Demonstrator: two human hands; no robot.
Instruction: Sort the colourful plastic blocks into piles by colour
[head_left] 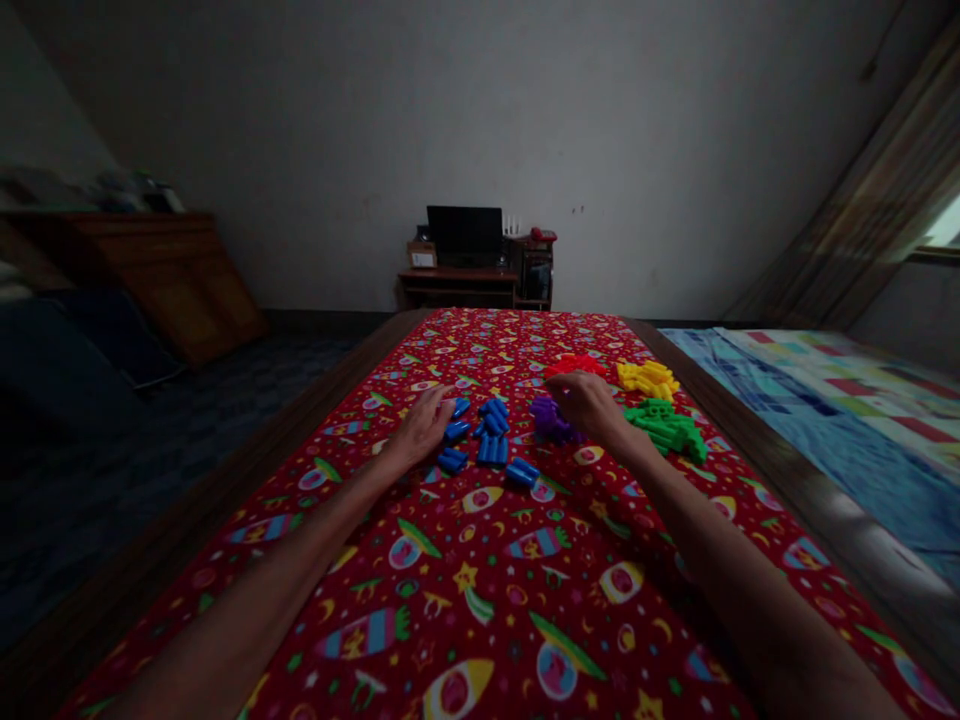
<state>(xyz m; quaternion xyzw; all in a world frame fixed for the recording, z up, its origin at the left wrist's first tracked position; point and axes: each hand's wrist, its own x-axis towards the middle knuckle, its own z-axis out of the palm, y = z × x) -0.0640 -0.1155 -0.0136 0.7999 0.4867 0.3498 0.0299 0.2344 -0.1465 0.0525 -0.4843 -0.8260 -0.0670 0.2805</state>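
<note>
My left hand [422,428] rests at the left edge of a loose group of blue plastic pieces [493,450], its fingers stretched out against the nearest ones. These blue pieces look like short joined tubes and lie scattered in several small clumps. Over a purple pile [549,420] of similar pieces is my right hand [589,402], fingers reaching leftward and apart, with nothing seen in them. Part of the purple pile is hidden behind that hand. Just beyond it lie red pieces [577,365]. Yellow pieces [649,379] and green pieces [667,430] are heaped to its right.
A red cloth [480,580] printed with rockets and stars covers the long table, whose dark wooden edge [847,500] shows at the right. Beyond it stands a desk with a monitor [465,235]. A bed [780,400] is on the right, a wooden cabinet [172,280] on the left.
</note>
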